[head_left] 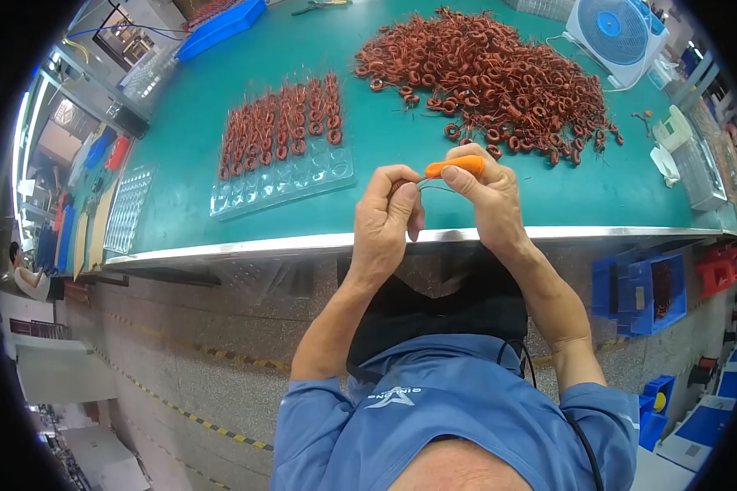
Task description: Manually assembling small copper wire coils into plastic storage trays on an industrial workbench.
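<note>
My right hand (pixel 498 204) is closed around a small tool with an orange handle (pixel 457 168); its thin tip points left toward my other hand. The tool's exact kind is hard to tell. Between the thumb and fingers of my left hand (pixel 380 214) sits a copper-wound ring coil (pixel 396 187), mostly hidden, with thin wire leads reaching right. Both hands meet above the table's front edge. Left of them, a clear plastic tray (pixel 319 182) holds rows of ring coils (pixel 282 123), leads upward, with its nearest pockets bare. Beyond my right hand lies a large heap of loose ring coils (pixel 483 78).
A blue-and-white fan (pixel 616 34) stands at the far right of the green table (pixel 401 131). Clear boxes (pixel 703 176) sit at the right edge, another clear tray (pixel 128 209) at the left. A blue bin (pixel 221 29) and pliers (pixel 321 6) lie at the back.
</note>
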{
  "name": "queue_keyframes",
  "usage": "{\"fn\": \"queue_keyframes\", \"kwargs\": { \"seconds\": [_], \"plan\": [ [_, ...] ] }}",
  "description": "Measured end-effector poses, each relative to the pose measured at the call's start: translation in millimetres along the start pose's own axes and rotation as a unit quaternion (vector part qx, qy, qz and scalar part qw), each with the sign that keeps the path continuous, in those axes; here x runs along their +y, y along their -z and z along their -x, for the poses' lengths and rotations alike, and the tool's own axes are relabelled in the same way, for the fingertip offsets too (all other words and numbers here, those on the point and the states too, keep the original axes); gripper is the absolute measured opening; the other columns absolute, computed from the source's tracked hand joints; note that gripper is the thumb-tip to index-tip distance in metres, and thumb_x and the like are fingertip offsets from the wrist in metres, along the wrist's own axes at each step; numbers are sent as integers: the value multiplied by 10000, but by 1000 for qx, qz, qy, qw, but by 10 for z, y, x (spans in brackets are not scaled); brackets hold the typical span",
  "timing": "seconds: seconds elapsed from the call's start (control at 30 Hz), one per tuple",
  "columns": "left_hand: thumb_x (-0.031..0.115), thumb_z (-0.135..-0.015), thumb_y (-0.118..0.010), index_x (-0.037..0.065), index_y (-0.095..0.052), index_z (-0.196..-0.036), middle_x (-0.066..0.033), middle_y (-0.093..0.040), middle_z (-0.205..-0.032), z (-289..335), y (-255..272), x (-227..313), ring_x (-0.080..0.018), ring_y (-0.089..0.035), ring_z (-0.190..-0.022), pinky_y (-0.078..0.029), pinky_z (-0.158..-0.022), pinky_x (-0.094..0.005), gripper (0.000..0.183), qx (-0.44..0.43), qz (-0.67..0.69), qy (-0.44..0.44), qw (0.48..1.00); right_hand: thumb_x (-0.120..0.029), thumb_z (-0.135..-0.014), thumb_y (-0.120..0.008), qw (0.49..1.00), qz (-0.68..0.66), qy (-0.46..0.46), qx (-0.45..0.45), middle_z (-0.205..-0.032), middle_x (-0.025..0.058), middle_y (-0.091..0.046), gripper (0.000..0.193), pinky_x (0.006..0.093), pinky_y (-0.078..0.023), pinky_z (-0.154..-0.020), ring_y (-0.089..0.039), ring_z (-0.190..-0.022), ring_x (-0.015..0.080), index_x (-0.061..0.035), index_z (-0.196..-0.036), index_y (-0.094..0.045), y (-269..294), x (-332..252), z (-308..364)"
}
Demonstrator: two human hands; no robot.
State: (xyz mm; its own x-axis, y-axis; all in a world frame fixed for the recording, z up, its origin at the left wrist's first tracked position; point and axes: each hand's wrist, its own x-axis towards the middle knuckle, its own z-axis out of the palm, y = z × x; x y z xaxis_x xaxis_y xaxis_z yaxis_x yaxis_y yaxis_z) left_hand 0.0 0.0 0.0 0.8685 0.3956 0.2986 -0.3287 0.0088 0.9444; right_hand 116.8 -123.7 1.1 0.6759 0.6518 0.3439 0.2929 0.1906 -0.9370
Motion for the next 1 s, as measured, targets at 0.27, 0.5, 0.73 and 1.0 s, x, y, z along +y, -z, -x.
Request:
{"fn": "queue_keyframes", "kwargs": {
  "seconds": [0.27,0.5,0.73,1.0],
  "plan": [
    [175,-1029,-451,26,-446,-1194,-36,-490,-716,-53,67,17,-112,-533,-612,-469,-521,-229,223,-24,8,22,999,-260,-991,-546,978,-167,-126,18,-957,30,-619,298,236,-464,-801,-576,-857,93,4,-1071,-659,-117,138,-46],
    [143,-1002,-509,21,-357,-1303,-62,-552,-767,0,152,60,-113,-553,-633,-476,-530,-236,359,-26,-4,15,1000,-342,-1024,-467,987,-116,-103,-46,-977,7,-565,419,209,-476,-717,-579,-794,70,-1,-1236,-585,83,139,181],
    [138,-991,-536,8,-426,-1248,-54,-549,-755,23,22,95,-105,-548,-614,-458,-496,-231,309,-35,-1,30,999,-311,-1020,-488,991,-85,-81,-57,-839,30,-637,364,218,-481,-616,-610,-702,82,5,-1091,-653,10,74,191],
    [111,-987,-536,-23,-467,-1199,-41,-531,-758,170,50,13,-100,-549,-605,-460,-507,-223,260,-9,-50,28,998,-285,-1006,-506,996,25,-83,-26,-615,24,-591,375,220,-431,-463,-555,-521,74,28,-927,-698,19,-345,213]
  ]
}}
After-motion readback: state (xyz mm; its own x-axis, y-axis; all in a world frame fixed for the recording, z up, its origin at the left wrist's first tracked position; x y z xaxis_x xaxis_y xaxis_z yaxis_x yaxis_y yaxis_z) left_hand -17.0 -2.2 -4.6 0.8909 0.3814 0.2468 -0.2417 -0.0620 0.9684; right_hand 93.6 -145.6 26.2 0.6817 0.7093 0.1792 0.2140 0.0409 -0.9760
